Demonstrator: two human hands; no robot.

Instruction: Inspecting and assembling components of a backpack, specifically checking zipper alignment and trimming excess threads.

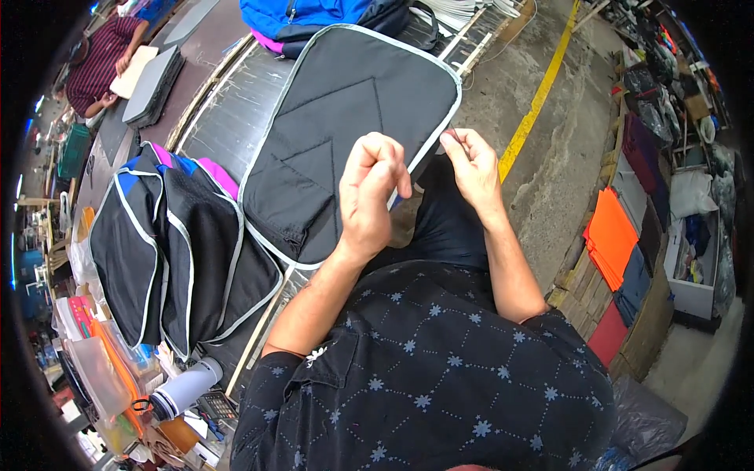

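Observation:
A black quilted fabric panel (330, 118) with light grey edge binding and stitched angled lines lies on the table before me. Above its lower right part, my left hand (372, 192) is raised with the fingers curled closed; what they hold, if anything, is hidden. My right hand (476, 166) is at the panel's right edge, thumb and forefinger pinched together. A thin dark strand shows at those fingertips, too fine to name surely. To the left sits a pile of black fabric pieces (200, 251) with the same grey binding, blue and pink showing behind.
Blue bags (338, 14) lie beyond the panel. At far left, a person in a striped shirt (102, 59) handles a sheet by a grey stack (153, 86). A bottle (187, 388) and plastic folders (94, 377) stand lower left. Orange fabric (610, 239) lies right, past a yellow floor line (542, 94).

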